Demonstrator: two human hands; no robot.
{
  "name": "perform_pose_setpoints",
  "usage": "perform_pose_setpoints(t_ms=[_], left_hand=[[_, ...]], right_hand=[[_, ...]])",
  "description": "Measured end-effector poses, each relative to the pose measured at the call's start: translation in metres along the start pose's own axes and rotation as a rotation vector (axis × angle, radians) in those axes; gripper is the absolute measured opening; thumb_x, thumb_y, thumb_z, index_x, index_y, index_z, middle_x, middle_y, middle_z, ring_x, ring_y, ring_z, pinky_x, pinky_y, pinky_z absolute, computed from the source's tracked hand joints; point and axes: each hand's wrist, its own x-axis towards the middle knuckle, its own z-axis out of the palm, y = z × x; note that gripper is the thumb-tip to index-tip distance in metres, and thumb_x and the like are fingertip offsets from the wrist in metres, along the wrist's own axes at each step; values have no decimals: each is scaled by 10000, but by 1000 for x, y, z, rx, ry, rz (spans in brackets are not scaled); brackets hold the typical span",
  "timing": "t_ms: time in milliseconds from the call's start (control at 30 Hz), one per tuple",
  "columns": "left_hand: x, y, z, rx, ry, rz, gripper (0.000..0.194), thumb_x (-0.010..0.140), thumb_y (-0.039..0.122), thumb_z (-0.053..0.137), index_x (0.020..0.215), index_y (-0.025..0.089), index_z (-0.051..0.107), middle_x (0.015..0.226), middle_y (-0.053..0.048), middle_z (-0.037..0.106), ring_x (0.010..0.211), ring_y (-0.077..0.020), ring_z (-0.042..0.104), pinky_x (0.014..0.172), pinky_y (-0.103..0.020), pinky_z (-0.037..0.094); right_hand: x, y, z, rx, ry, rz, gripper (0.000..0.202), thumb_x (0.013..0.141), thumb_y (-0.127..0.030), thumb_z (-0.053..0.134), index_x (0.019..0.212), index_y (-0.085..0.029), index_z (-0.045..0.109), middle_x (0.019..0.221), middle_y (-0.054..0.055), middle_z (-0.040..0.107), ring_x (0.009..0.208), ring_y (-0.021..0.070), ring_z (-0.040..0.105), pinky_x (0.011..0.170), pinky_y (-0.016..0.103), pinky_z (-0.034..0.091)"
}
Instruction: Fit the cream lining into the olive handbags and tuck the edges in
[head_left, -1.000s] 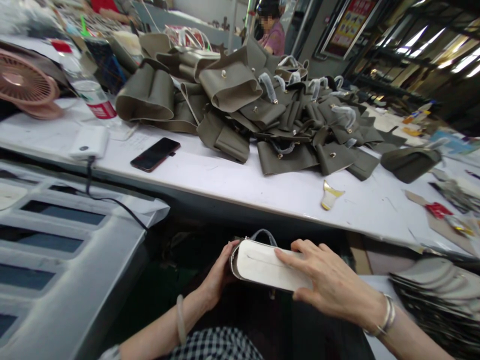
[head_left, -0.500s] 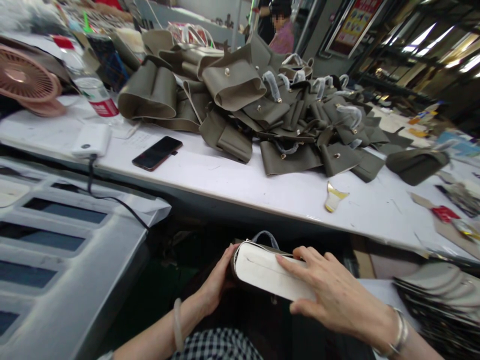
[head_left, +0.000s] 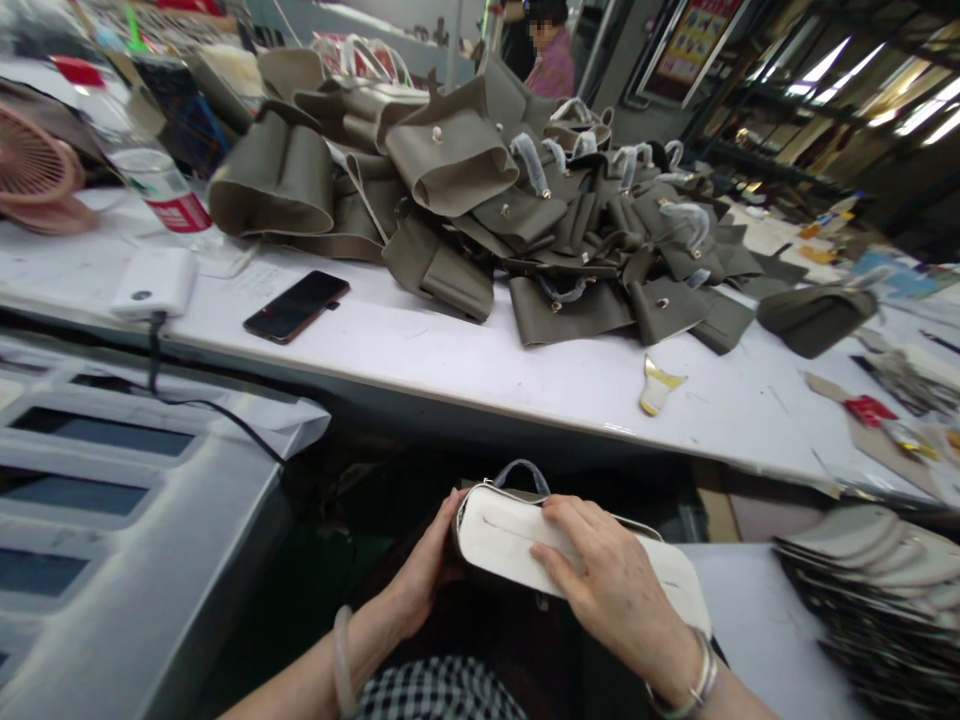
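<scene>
A handbag lies on its side over my lap, its long white oval panel [head_left: 499, 540] facing up. A plastic-wrapped handle loop [head_left: 523, 474] sticks up behind the panel's far edge. My left hand [head_left: 427, 560] is closed around the bag's left end, its fingers partly hidden beneath. Across the middle of the panel lies my right hand [head_left: 600, 565], fingertips at the far edge and thumb bent on the white surface. The panel's right end shows past the hand. Most of the bag's body is hidden below.
Grey-brown bag pieces [head_left: 450, 160] are heaped on the white table [head_left: 450, 370], with a phone [head_left: 296, 306], white charger [head_left: 155, 282], bottle [head_left: 166, 190] and yellow-white tool [head_left: 660, 385]. A stack of panels [head_left: 862, 590] stands right, a grey plastic crate [head_left: 225, 480] left. A person [head_left: 551, 60] is behind.
My right hand has shifted left along the white panel, uncovering its right end, and the thumb now lies on the panel. My left hand keeps hold of the left end. The view has turned slightly.
</scene>
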Motion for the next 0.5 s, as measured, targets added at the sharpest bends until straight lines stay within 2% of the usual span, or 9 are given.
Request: perform_pose_setpoints(t_ms=[100,200,300,367,500], left_hand=[[0,-1,-1,12,16,10,669,857,733,408,1280,251,596,1158,-84,694,1025,-286,621,815,-388,485],[0,0,-1,22,12,20,665,855,726,423,1293,253,587,1166,-87,690,1035,-286,619,825,-391,484],[-2,2,-1,20,9,-8,674,851,730,427,1268,230,604,1186,-101,680,1035,-291,616,823,-392,486],[-3,3,-1,12,11,-22,659,855,723,432,1260,234,609,1217,-102,666,1061,-295,607,829,-396,487],[-6,7,0,5,-21,-13,620,870,701,433,1263,255,608,1257,-92,648,1101,-300,591,834,-399,492]], right_hand=[[3,-1,2,31,-36,-20,218,927,-224,511,1144,-204,494,1339,107,540,1190,276,496,1010,525,436],[8,-2,-2,53,-126,-65,169,906,-156,501,1056,-233,513,1452,32,467,1259,252,437,1037,505,419],[15,-1,-7,73,-150,-82,294,910,-141,488,1182,-249,513,1436,23,491,1281,240,414,1046,499,407],[19,0,-8,106,-161,-76,336,939,-186,483,1266,-262,504,1386,36,537,1268,241,426,1039,501,406],[23,-3,-8,68,-166,-51,307,934,-351,568,1232,-278,556,1308,45,590,1168,271,478,937,510,438]])
